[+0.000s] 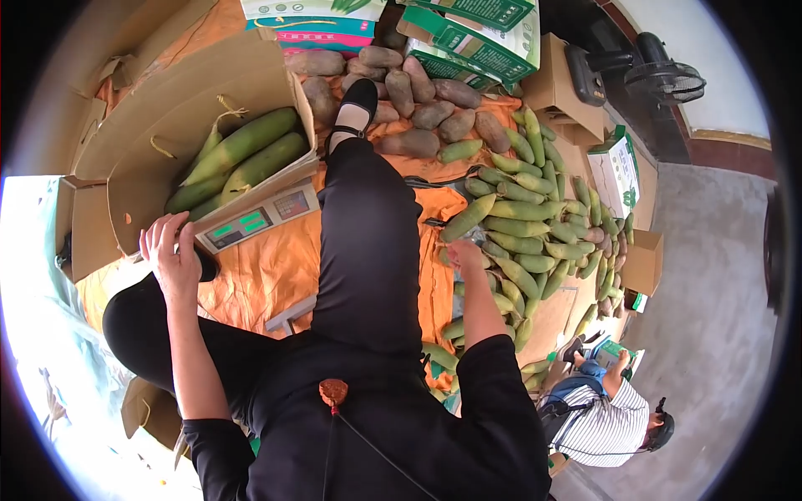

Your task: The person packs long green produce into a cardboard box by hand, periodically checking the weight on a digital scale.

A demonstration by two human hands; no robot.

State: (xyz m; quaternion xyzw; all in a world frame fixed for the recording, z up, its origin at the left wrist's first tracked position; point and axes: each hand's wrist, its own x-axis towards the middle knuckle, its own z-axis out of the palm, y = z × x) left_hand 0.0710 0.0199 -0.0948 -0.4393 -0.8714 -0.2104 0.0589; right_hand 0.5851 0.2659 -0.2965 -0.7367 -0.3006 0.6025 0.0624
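Observation:
On the left, an open cardboard box (pixel 92 154) holds several long green radishes (pixel 251 149) and rests on a digital scale (pixel 261 219) with lit green digits. My left hand (pixel 171 255) is at the box's near edge beside the scale, fingers apart and holding nothing. To the right of my leg, my right hand (pixel 468 255) is closed at the lower end of a green radish (pixel 468 219); its fingertips are partly hidden. That radish lies at the edge of a large pile of green radishes (pixel 522 225).
Reddish-brown roots (pixel 413 142) lie beyond my foot on an orange sheet (pixel 259 288). Green-white cartons (pixel 480 42) stand at the back, near a black fan (pixel 664 79). At lower right sits another person in a striped shirt (pixel 606 426). A brown box (pixel 643 263) stands beyond the pile.

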